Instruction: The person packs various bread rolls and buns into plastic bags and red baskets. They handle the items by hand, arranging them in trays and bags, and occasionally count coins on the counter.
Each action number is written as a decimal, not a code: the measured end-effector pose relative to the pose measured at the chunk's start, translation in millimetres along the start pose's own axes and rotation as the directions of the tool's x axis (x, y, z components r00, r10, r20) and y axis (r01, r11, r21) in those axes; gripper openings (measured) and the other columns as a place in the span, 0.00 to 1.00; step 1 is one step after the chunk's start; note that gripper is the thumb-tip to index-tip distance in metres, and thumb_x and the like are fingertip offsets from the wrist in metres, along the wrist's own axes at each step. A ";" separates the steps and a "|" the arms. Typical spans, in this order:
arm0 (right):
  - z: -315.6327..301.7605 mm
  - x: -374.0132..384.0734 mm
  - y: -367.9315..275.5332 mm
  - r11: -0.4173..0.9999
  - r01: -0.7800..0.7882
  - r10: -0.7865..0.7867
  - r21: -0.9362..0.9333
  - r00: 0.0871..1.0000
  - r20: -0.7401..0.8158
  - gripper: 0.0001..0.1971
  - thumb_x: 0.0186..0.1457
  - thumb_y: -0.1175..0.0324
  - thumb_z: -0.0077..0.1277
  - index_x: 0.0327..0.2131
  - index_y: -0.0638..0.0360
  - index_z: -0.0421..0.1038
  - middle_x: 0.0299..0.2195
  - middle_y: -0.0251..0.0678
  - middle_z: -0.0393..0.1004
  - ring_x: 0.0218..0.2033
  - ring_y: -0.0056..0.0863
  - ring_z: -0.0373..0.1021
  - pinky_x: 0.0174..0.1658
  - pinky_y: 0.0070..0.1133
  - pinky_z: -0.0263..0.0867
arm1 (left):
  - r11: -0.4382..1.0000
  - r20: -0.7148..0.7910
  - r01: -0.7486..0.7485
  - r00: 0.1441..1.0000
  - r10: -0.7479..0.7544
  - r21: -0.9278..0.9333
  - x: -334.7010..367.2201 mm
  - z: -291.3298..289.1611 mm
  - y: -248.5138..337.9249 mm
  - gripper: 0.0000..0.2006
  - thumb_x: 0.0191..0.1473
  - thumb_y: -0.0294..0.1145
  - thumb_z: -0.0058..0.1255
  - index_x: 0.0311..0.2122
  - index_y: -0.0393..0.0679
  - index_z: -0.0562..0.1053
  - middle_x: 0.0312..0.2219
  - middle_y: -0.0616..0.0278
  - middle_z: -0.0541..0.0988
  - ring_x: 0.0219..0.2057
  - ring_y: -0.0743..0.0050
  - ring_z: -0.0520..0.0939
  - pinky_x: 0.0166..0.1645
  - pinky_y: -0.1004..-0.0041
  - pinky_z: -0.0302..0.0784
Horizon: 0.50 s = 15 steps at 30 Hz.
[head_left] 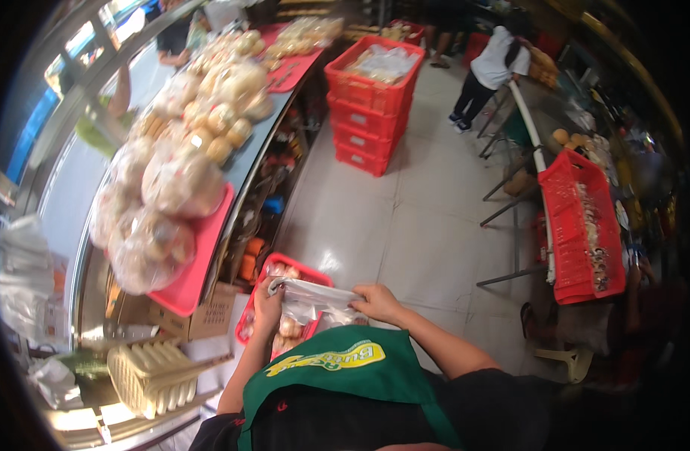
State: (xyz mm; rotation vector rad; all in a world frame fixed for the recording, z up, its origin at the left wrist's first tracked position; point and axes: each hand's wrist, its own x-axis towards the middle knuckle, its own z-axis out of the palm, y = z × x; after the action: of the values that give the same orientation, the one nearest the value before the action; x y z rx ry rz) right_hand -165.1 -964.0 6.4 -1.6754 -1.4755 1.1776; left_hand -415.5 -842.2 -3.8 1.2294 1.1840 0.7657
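A clear plastic bag (pixel 315 294) is stretched between my two hands in front of my green apron. My left hand (pixel 267 304) grips one end of its upper edge, and my right hand (pixel 377 303) pinches the other end. Whether anything is inside the bag I cannot tell. Below it and to the left, a red crate (pixel 249 310) on the floor holds several bread rolls (pixel 288 328) that look bagged. The bag and my apron hide part of this crate.
Bagged buns (pixel 181 179) are heaped on a counter with red trays (pixel 181 297) at left. Stacked red crates (pixel 363 113) stand ahead on the tiled floor. Another red crate (pixel 567 259) rests on a table at right. Beige plastic stools (pixel 153 376) sit lower left; a person (pixel 495 64) stands farther back.
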 end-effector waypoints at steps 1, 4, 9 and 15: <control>-19.0 -4.0 5.5 0.983 -0.018 0.012 0.185 0.999 0.034 0.07 0.56 0.70 0.51 0.34 0.63 0.75 0.25 0.39 0.77 0.27 0.25 0.75 0.35 0.20 0.69 | 0.998 -0.053 -0.068 0.996 0.068 0.014 15.4 22.2 4.2 0.05 0.54 0.20 0.47 0.35 0.36 0.74 0.29 0.64 0.76 0.31 0.80 0.74 0.37 0.75 0.70; -79.9 -11.6 26.9 0.694 0.045 -0.059 0.719 0.998 -0.006 0.10 0.59 0.66 0.50 0.38 0.64 0.75 0.34 0.36 0.78 0.35 0.28 0.74 0.45 0.25 0.69 | 0.929 -0.045 -0.290 0.950 0.308 0.230 43.4 71.8 24.8 0.05 0.55 0.19 0.46 0.36 0.36 0.73 0.27 0.65 0.76 0.30 0.80 0.74 0.37 0.77 0.69; -92.8 -7.2 45.6 -0.267 0.187 -0.073 0.945 0.974 -0.213 0.14 0.58 0.65 0.53 0.45 0.59 0.69 0.40 0.34 0.74 0.45 0.33 0.71 0.53 0.35 0.65 | 0.866 0.034 -0.385 0.918 0.395 0.319 60.7 139.9 54.4 0.05 0.54 0.19 0.46 0.36 0.37 0.72 0.25 0.58 0.76 0.30 0.76 0.75 0.39 0.75 0.70; -98.3 20.8 50.3 0.431 0.018 0.286 0.902 0.945 -0.156 0.23 0.57 0.51 0.53 0.46 0.59 0.66 0.38 0.31 0.72 0.34 0.24 0.72 0.34 0.25 0.72 | 0.768 0.131 -0.469 0.877 0.462 0.435 89.4 187.5 78.9 0.07 0.51 0.19 0.47 0.37 0.38 0.72 0.27 0.46 0.78 0.31 0.56 0.80 0.38 0.68 0.73</control>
State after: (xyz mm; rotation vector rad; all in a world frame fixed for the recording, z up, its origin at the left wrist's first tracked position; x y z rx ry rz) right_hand -55.0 -942.7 -1.2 -1.0890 -0.3091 1.3668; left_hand -201.5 -796.2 34.6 1.9738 1.0847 0.8609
